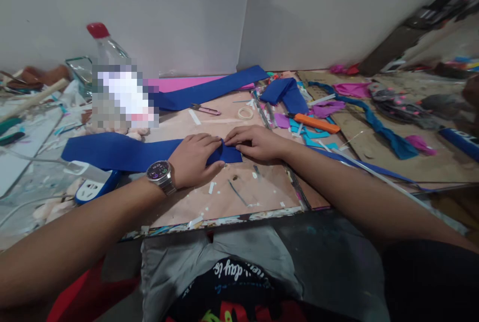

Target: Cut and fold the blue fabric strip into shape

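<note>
A wide dark blue strip [127, 152], fabric or paper by its look, lies flat across the work board, its right end under my hands. My left hand [198, 157], with a watch on the wrist, rests flat on the strip, fingers stretched and thumb apart. Facing it, my right hand [262, 143] has its bent fingers and thumb closed on the strip's right end. The fingertips of both hands nearly meet. Whatever is beneath the fingers is hidden.
Behind the hands lie small thread snips [205, 109], a tape ring [245, 113] and another blue strip [213, 91]. An orange cutter [316, 123] sits among scraps at right. A power socket [93, 185] is at left, and a red-capped bottle [108, 45] stands behind.
</note>
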A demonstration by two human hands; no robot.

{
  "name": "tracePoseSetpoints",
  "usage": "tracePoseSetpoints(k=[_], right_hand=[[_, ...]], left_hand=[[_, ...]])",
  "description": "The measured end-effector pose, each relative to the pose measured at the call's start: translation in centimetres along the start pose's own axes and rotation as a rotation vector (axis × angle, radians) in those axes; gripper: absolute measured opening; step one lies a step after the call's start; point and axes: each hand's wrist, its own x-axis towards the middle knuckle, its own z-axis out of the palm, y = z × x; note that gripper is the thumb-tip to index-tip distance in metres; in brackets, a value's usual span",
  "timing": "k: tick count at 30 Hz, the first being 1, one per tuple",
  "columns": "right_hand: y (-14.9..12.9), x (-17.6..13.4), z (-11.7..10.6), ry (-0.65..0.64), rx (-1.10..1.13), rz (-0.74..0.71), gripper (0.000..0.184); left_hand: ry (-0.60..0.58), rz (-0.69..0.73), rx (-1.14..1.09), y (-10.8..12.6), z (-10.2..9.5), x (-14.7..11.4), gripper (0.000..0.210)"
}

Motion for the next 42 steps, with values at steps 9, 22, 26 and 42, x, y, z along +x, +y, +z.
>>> tracePoseSetpoints(k=[9,22,26,42], right_hand=[[0.22,-0.05,-0.27,0.026,0.061,0.039,0.031],[-0.22,-0.07,-0.46,-0.003,0.076,0.116,0.033],[-0.17,-0.10,-0.46,-0.013,0.074,0.137,0.033],[0.05,-0.18,-0.79,-0.033,0.005,0.088,0.042]], left_hand=[[-0.003,-0.002,-0.002,0.04,0.03,-0.04,0.057],[-0.023,0.087,-0.016,0.11,0.38,0.05,0.065],[-0.056,0.059,-0.027,0.08,0.30,0.09,0.067],[0.007,0.041,-0.023,-0.23,0.22,0.08,0.056]])
